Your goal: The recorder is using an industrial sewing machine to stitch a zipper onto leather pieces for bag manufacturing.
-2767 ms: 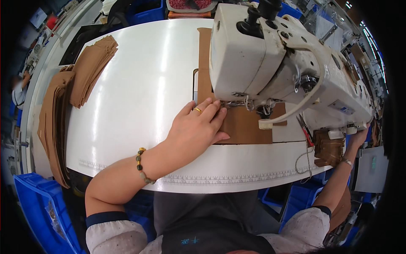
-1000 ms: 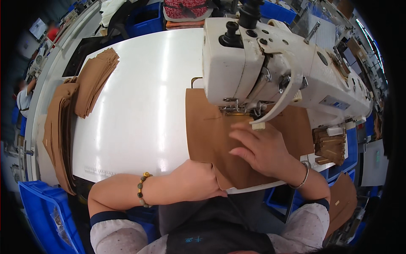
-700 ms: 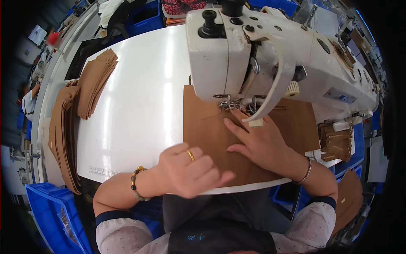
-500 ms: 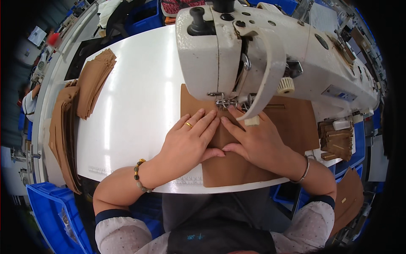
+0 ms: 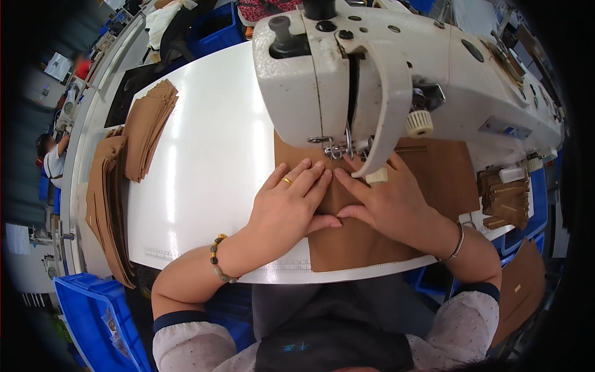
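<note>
A flat brown panel (image 5: 365, 245), fabric or leather by its look, lies under the head of a white sewing machine (image 5: 365, 68). My left hand (image 5: 288, 201) rests flat on the panel's left part, fingers stretched toward the presser foot (image 5: 334, 150). On the other side, my right hand (image 5: 387, 195) presses the panel with fingers spread, its fingertips close to the presser foot and partly behind the machine's white curved guard (image 5: 393, 111). Both thumbs almost meet on the panel. A strip with a slot (image 5: 412, 149) shows on the panel's right part.
Stacks of brown pieces (image 5: 149, 130) and longer brown panels (image 5: 105, 204) lie at the table's left. Small brown pieces (image 5: 505, 198) sit at the right. Blue bins (image 5: 93, 310) stand beside the white table (image 5: 198, 155). Another person (image 5: 56, 158) sits far left.
The whole view has shifted slightly, so the scene sits a little further right. Both hands stay flat on the panel by the presser foot, with hardly any movement against it.
</note>
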`<state>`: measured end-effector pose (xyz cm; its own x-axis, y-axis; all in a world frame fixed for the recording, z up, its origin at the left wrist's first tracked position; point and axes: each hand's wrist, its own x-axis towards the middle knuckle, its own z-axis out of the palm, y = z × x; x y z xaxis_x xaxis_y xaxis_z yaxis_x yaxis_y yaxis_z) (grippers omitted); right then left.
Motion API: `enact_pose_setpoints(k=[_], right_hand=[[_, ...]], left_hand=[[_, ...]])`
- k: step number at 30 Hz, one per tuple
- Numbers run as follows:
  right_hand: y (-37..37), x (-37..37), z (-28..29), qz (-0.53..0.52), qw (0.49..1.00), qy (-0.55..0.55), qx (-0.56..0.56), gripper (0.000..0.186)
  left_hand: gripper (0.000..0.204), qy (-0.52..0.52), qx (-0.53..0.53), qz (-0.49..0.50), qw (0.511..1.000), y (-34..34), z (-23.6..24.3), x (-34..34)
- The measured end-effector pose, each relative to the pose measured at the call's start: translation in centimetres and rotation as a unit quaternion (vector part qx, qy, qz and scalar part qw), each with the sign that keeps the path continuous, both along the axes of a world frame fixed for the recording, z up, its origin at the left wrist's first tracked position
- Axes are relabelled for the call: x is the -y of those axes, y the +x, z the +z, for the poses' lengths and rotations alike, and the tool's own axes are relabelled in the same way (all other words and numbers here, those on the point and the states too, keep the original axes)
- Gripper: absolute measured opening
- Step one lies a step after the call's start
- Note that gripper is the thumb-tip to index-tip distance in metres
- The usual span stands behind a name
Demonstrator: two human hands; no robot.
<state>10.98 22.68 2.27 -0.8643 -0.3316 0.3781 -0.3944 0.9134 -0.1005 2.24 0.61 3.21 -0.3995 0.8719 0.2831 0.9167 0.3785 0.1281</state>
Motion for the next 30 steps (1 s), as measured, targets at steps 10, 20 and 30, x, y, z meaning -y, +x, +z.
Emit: enact_pose_setpoints(k=[10,20,30], right_hand=[[-0.39,-0.27,0.01,-0.004,0.999,-0.017,0.027,0.044],[-0.82,-0.38,-0.02,0.0,0.999,-0.024,0.021,0.047],[-0.98,-0.46,-0.3,0.001,1.0,-0.023,0.018,0.044]], left_hand=[[0.077,-0.003,0.021,0.001,1.0,-0.6,-0.2,-0.17],[0.078,-0.004,0.016,0.005,1.0,-0.74,-0.4,-0.33],[0.076,0.004,0.006,0.002,1.0,-0.86,-0.49,-0.37]])
